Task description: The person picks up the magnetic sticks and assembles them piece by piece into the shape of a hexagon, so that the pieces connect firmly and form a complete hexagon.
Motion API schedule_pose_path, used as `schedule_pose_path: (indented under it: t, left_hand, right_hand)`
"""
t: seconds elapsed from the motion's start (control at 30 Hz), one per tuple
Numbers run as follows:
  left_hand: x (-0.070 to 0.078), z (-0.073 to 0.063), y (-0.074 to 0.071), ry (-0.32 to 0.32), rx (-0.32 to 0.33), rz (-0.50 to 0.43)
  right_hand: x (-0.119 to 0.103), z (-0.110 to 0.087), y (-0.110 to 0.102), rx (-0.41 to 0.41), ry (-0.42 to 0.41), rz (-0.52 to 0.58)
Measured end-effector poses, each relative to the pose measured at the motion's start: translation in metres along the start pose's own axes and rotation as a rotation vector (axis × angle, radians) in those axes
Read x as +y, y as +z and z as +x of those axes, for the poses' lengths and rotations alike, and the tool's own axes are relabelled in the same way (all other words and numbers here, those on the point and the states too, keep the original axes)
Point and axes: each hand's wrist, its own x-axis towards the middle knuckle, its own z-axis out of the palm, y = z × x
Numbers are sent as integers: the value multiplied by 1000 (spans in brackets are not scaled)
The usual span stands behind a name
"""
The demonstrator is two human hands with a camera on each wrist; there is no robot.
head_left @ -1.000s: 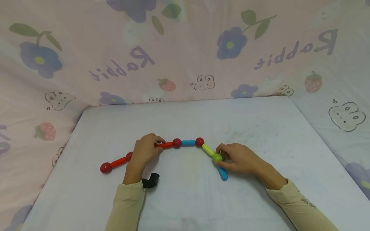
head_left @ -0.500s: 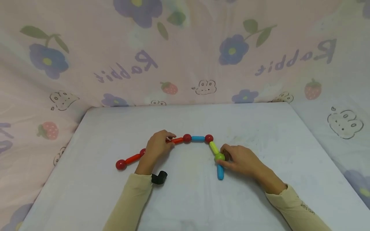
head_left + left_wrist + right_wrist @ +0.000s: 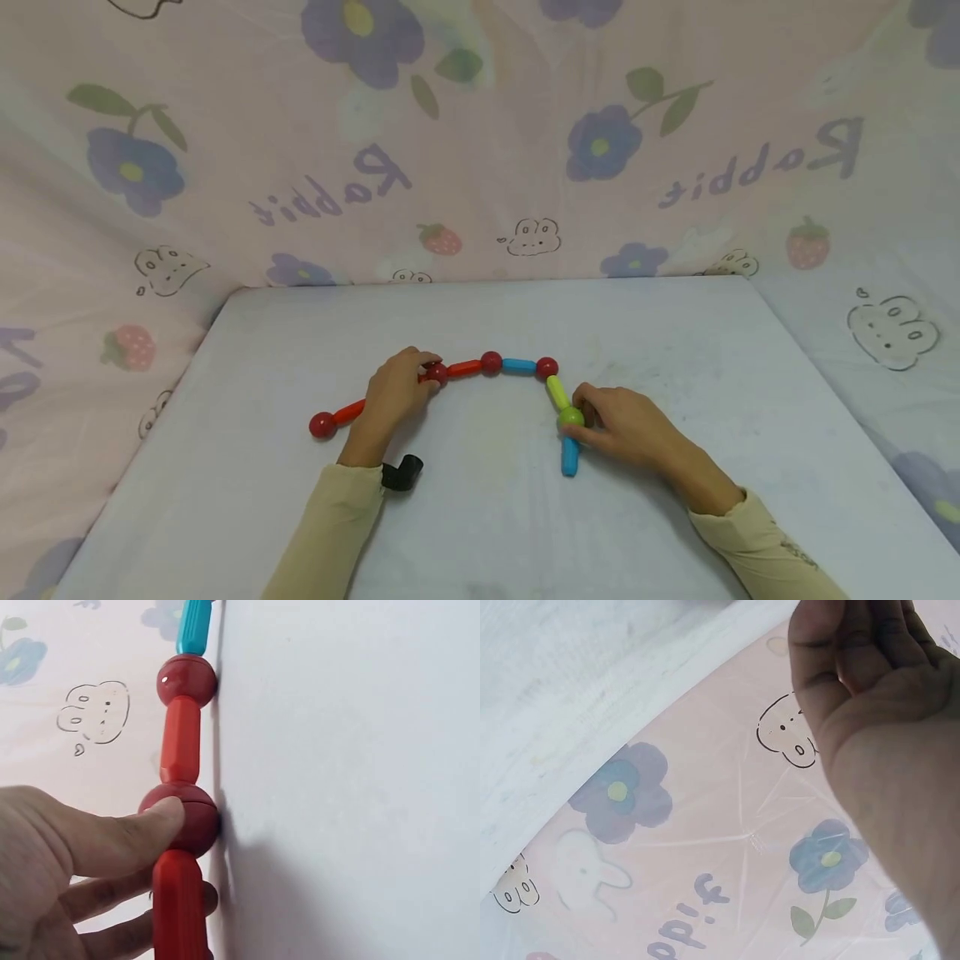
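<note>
A chain of red, blue and yellow-green rods joined by balls lies bent in an arch across the white table. In the head view my left hand [image 3: 393, 396] covers part of its left stretch. The left wrist view has the thumb on a red ball [image 3: 196, 825] and the fingers behind it, pinching it between two red rods. At the chain's right end, my right hand [image 3: 633, 427] pinches a green ball [image 3: 570, 418] between a yellow-green rod [image 3: 557, 392] and a blue rod [image 3: 570, 458]. The right wrist view cuts off that hand's fingertips.
A red end ball [image 3: 322, 425] lies left of my left forearm. A black camera mount [image 3: 402, 473] sticks out from the left wrist. Patterned cloth [image 3: 480, 167] rises behind the white table [image 3: 480, 533] and along its sides.
The chain has shifted rightward in view, and its right end has swung to point more towards me. My left hand's grip has shifted from a red rod to the red ball on its left.
</note>
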Motion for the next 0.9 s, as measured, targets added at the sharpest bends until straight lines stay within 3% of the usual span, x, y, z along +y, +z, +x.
schedule_pose_path:
  t: [0.33,0.5,0.67,0.9]
  left_hand:
    - [7,21,7,-13,13,25]
    - [8,24,-1,22,22,10]
    - [-10,-1,-28,74,30,43]
    - [-50,-37,-56,39,-57,150]
  right_hand:
    - [0,3,7,9,-26,3]
    - [0,3,6,24,-13,-8]
    - [0,3,1,11,8,-14]
    - [1,-1,0,11,26,-19]
